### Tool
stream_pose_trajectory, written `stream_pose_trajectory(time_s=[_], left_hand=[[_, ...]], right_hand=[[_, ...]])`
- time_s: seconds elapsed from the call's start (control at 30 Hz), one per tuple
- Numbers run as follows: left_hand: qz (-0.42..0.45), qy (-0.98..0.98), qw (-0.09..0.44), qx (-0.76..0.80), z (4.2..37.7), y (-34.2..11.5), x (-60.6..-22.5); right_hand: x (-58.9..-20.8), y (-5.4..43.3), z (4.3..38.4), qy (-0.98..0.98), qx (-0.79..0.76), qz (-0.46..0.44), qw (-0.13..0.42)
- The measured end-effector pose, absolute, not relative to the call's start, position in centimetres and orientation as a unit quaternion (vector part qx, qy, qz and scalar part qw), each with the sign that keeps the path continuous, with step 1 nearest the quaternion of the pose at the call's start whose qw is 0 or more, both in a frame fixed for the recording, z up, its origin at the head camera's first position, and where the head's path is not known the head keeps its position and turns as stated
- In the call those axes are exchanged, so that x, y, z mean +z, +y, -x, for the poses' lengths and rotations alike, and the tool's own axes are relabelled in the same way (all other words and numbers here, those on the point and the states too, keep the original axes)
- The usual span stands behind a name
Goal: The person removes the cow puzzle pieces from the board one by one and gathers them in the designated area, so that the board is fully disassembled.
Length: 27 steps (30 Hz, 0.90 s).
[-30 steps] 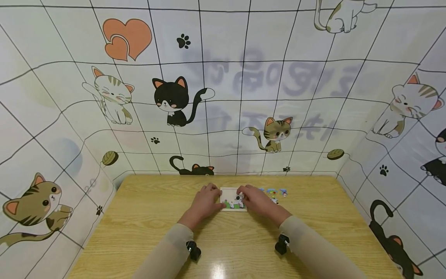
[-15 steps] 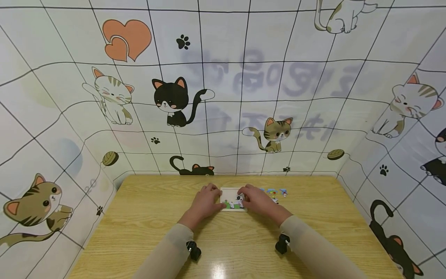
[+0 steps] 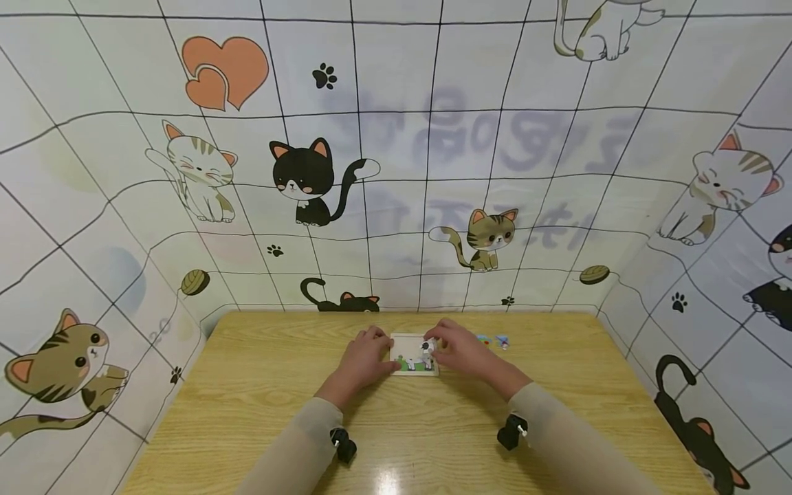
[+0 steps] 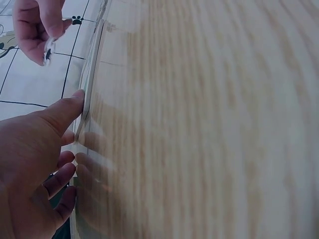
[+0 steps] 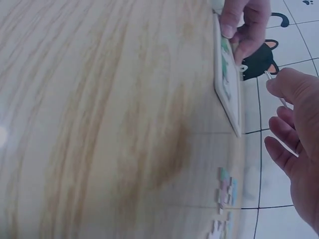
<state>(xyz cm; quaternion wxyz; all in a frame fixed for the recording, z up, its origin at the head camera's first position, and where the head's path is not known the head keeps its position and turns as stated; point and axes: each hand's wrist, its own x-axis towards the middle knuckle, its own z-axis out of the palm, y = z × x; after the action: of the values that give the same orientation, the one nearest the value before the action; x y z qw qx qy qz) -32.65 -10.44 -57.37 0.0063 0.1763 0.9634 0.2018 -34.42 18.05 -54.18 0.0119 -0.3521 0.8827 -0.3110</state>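
While the left hand (image 3: 365, 357) holds the left end of a shallow, light-rimmed puzzle tray (image 3: 405, 342), the right hand (image 3: 463, 352) pinches a small white puzzle piece (image 4: 49, 53) with dark markings. Thumb and fingertips close on this piece at its edge, so most of it stands out ahead of the grip, toward the left hand. From the head view it lies across the right part of the tray; both wrist views show it raised above the tray and apart from it, tilted on edge rather than flat. How much of the piece the fingertips cover cannot be told.

The left thumb touches the tray at its near left corner, and the fingers lie along its left rim, so the tray sits between thumb and fingers, flat on the wooden table (image 3: 247, 385). Along its near side runs a strip of picture (image 3: 408, 364) in green and white; the part beyond is pale.

Just right of the tray, partly behind the right hand in the head view, loose pieces (image 5: 227, 191) in mixed colours lie on the table, apart from both hands. Beige sleeves (image 3: 303, 440) cover the forearms, and a cloth printed with cats (image 3: 396, 137) hangs behind the table.
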Motion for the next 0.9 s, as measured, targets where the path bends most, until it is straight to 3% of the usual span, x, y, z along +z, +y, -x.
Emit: stream_pose_trajectory(time_s=[0.63,0.9], left_hand=[[-0.178,0.962,0.002,0.208,32.6,-10.6,-57.6],[-0.177,0.962,0.005,0.209,32.7,-10.5,-57.6]], right_hand=[[-52.0,21.8,33.7,0.889,-0.319,0.329,0.003],[-51.5,23.5,33.7,0.878,-0.345,0.33,0.026]])
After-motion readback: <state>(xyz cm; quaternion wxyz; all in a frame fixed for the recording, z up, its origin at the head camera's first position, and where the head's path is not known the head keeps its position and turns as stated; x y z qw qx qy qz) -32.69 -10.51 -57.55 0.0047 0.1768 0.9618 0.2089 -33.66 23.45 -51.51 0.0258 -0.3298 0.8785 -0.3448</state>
